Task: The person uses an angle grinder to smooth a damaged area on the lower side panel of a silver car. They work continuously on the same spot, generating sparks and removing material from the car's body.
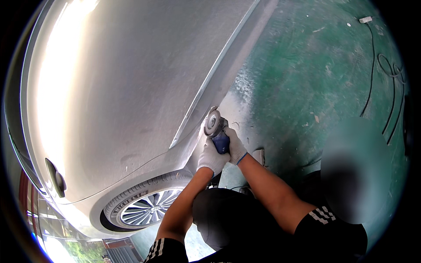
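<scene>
Both my hands wear white knit gloves and are closed round a blue angle grinder. My left hand wraps its body from the left, nearest the wheel arch. On the other side, my right hand grips it near the head. The grinder's round disc is at the lower sill of a silver-grey car, just ahead of the wheel; whether it touches the metal I cannot tell. Pale dust coats the sill and the floor beside it.
The car door fills the left side, with a handle at its edge. Below it is a wheel with a spoked rim. Black cables and a white socket block lie on the green floor. A blurred patch hides the lower right.
</scene>
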`<state>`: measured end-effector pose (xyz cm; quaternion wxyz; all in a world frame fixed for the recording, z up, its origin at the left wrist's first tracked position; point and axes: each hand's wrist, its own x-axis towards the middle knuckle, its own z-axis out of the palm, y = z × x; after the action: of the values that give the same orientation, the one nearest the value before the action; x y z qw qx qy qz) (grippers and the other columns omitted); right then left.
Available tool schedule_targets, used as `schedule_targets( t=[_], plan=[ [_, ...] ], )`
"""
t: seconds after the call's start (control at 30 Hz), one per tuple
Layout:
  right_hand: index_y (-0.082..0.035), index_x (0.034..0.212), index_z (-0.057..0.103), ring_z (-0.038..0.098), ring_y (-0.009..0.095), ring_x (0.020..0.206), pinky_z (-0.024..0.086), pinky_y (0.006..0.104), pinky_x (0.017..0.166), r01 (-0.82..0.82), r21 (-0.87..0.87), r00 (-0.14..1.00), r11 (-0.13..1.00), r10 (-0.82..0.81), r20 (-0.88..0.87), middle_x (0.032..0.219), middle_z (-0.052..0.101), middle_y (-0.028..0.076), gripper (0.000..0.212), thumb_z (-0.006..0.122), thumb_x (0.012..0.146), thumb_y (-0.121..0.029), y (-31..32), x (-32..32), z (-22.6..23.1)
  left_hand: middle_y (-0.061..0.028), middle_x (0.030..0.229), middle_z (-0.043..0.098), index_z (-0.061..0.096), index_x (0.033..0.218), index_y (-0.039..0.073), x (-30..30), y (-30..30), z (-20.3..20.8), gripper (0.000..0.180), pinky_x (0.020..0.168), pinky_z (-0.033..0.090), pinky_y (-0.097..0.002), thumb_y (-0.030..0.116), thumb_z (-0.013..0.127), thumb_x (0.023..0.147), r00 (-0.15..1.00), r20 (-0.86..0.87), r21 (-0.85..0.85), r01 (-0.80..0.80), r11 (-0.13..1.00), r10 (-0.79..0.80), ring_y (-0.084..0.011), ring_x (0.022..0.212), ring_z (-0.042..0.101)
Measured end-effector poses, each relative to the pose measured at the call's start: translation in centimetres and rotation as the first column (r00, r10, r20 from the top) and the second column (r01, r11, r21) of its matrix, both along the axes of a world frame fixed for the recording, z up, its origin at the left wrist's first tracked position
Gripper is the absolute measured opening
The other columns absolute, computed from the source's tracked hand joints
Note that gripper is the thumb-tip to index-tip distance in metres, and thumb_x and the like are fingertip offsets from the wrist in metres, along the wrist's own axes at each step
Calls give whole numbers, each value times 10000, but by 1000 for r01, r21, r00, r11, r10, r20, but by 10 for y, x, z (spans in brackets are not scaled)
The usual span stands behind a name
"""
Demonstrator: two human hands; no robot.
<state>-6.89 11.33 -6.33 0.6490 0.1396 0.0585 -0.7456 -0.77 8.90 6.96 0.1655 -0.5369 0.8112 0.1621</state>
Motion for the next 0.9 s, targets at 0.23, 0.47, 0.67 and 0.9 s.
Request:
schedule_targets(
  t=[0.23,0.47,0.67,0.9],
  plan=[
    [-95,1263,718,747,204,995,614,381,948,-3,-8,999,1000,3,-44,1152,760,70,440,592,1046,-457,-3,-5,-3,-321,1292,708,405,1508,-57,-4,-3,-2,946,1068,560,-483,347,848,777,999,-35,4,-23,1000,23,-450,1246,708],
    [-109,1267,726,753,206,1009,614,380,959,1,-17,999,1000,-2,-37,1171,767,68,448,599,1039,-473,-6,-8,-6,-312,1322,692,420,1503,-50,-5,-6,-8,934,1086,550,-476,324,853,765,996,-82,-42,30,999,-33,-436,1271,699],
    [-111,1233,734,749,195,982,614,378,938,20,13,999,1000,-19,-38,1135,767,59,433,612,1034,-475,-7,-14,-6,-316,1365,662,372,1551,-37,-14,-6,-4,972,1112,534,-472,284,844,764,996,-90,17,0,1000,2,-427,1312,675],
    [-114,1235,734,749,185,986,617,368,938,17,46,997,999,-13,-76,1135,766,51,435,607,1037,-480,-4,-20,5,-318,1388,655,335,1577,-36,-16,-7,-2,1001,1135,522,-466,290,834,772,995,-95,17,2,1000,-1,-432,1327,666]
  ],
)
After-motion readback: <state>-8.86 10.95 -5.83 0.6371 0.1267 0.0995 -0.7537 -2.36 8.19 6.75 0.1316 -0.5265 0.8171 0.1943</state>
